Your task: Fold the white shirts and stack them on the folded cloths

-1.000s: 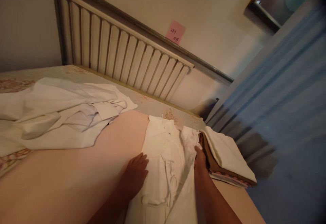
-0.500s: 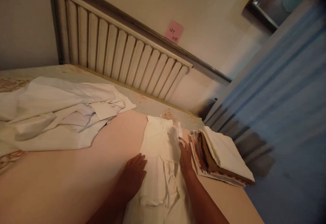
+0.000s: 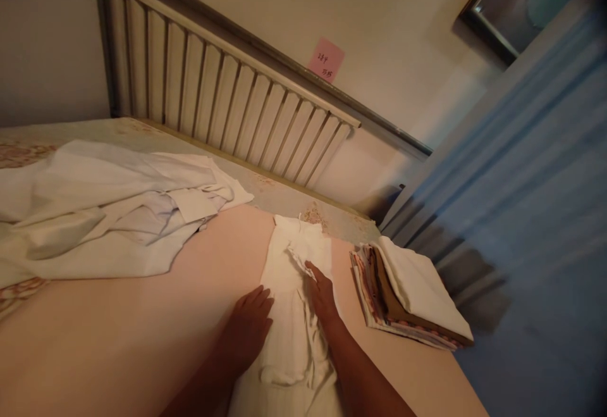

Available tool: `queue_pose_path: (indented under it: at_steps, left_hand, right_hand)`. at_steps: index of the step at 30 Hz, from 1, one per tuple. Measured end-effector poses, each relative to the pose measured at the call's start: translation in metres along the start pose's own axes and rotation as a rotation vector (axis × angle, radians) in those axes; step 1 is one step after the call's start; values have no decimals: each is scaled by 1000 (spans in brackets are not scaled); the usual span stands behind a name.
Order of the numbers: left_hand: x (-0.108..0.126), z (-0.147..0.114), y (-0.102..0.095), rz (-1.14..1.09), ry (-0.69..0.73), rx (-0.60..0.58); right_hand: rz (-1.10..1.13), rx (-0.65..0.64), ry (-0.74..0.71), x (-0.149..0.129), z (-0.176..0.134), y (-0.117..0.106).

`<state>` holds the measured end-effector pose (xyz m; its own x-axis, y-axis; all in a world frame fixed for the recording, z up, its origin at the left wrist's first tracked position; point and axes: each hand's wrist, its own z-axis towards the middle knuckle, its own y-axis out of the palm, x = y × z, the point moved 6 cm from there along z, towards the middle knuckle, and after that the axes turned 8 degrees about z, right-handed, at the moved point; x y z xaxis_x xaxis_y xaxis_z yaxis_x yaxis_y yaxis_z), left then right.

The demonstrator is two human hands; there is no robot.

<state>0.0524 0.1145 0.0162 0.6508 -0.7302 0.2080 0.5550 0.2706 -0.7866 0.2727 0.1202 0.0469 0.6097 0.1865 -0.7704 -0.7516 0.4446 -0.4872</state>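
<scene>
A white garment (image 3: 284,316), folded long and narrow, lies in front of me on the pinkish surface. A short string shows at its far end, and its lower part is bunched in creases. My left hand (image 3: 249,325) rests flat along the garment's left edge, fingers stretched out. Over the garment's right side, my right hand (image 3: 322,293) pinches a raised flap of the cloth between thumb and fingers. The flap stands tilted toward the left above the layer beneath. I cannot tell what kind of garment it is.
To the right lies a stack of folded clothes (image 3: 417,297), white on top. Loose white cloth (image 3: 118,214) is heaped at the left. Behind the bed stand a radiator (image 3: 213,81) and a wall with a pink note (image 3: 326,59). A blue curtain (image 3: 545,246) hangs at the right.
My right hand has moved left with the garment's right edge, bringing that flap over the middle. My left hand has stayed in place.
</scene>
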Motion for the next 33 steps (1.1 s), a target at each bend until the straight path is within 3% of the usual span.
queue_pose_path:
  at_steps: [6, 11, 13, 20, 24, 28, 33]
  left_hand:
    - [0, -1, -2, 0, 5, 23]
    - [2, 0, -5, -21, -13, -25]
    - [2, 1, -6, -32, -19, -48]
    - [4, 4, -8, -69, -76, -175]
    - [4, 5, -7, -76, -91, -222]
    - [5, 5, -6, -77, -80, -242]
    - [6, 6, -7, -69, -75, -214]
  right_hand:
    - [-54, -95, -10, 1, -6, 7]
    - [-274, 73, -5, 16, 26, -29]
    - [-338, 70, -8, 29, 45, -36]
    - [-513, -68, 39, 79, 79, -10]
    - [-665, -117, 96, 96, 86, -3]
    - [-647, -141, 99, 103, 90, -10]
    - [-570, -183, 46, 99, 63, -26]
